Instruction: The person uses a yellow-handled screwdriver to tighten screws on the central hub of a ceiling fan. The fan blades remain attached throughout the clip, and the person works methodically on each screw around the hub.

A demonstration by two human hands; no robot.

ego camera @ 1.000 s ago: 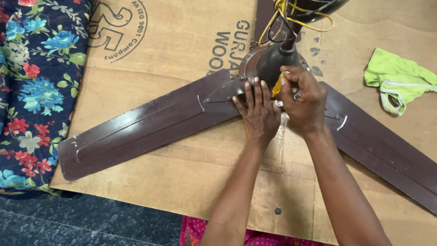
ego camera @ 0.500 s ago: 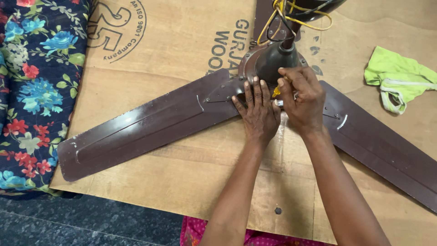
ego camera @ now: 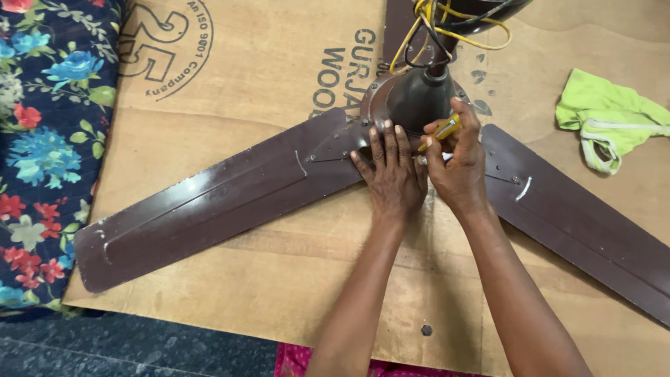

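A dark brown ceiling fan lies on a plywood board. Its round motor hub sits at the top centre, with yellow and black wires coming out above it. One long blade runs to the lower left, another blade to the lower right. My left hand presses flat on the blade root beside the hub, fingers together. My right hand grips a yellow-handled screwdriver against the lower edge of the hub.
A crumpled lime-green cloth lies on the board at the right. A floral fabric in dark blue with red and blue flowers borders the board's left edge. Dark tiled floor shows below. A small dark screw rests on the board near me.
My right hand has shifted slightly around the hub with the screwdriver. My left hand stays pressed on the blade root.
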